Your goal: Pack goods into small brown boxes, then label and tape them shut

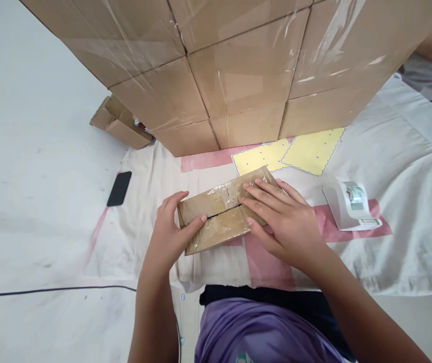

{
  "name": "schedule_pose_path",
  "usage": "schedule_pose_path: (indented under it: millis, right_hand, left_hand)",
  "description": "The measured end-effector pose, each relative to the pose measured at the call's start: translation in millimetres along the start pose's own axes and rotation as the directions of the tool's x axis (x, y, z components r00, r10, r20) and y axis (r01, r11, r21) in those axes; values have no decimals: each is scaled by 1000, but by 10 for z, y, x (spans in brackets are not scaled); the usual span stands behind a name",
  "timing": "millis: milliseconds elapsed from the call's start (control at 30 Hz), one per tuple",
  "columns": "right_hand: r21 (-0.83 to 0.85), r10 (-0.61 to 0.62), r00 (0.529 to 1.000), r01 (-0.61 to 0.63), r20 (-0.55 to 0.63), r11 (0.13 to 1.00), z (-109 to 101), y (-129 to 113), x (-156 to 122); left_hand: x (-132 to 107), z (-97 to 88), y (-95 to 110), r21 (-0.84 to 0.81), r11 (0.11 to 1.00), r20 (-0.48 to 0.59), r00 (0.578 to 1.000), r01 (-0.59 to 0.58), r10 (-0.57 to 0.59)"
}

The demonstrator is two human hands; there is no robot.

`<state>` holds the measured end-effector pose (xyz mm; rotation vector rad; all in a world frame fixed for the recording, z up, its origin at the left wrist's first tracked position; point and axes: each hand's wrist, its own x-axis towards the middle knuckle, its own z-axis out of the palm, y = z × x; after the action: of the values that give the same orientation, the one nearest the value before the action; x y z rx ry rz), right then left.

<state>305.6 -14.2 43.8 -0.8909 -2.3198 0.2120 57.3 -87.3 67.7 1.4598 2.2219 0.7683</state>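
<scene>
Brown small box (pixel 216 212), white tape dispenser (pixel 348 205), black phone (pixel 119 188), yellow sheets (pixel 312 150) with dotted blue edging.

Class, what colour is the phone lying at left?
Black; the phone shows best in the head view.

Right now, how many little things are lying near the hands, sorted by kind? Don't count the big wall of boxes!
Small cardboard boxes: 2 (the taped box under the left hand and right hand, and a second box far left)
Yellow sheets: 2
Tape dispenser: 1
Black phone: 1
Total: 6
</scene>
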Motion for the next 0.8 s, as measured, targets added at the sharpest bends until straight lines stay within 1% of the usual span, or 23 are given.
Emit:
schedule_pose_path:
  millis: [100,200,333,467,567,633,733,800]
  right_hand:
    - [1,3,1000,-3,-1,1000,-4,-5,0]
    - [9,4,1000,-4,-3,1000,-2,-9,-8]
    - [15,3,1000,-3,-6,1000,2,-10,-21]
    - [28,7,1000,-7,-6,1000,-12,-8,-16]
    - [34,3,1000,-3,4,999,-18,-6,-18]
    - [33,-2,1000,3,-12,999,-9,-6,-26]
    - [20,-2,998,3,-55,1000,6,-10,-26]
    - [-10,-12,999,12,-43,1000,0,-21,-4]
  left_hand:
    - [37,-25,36,-39,996,60,995,78,-76]
    - [53,-23,59,-45,991,24,992,124,-123]
    - [74,-2,41,-49,991,-32,992,121,-123]
    - [96,-37,4,-72,993,-21,995,94,-96]
    - [113,-140,-25,-45,999,0,1000,4,-4]
    - [130,-233,-54,13,994,25,994,-111,111]
    - [173,-350,-114,119,948,97,953,-296,286]
    - [209,-383,-146,164,912,178,920,-377,348]
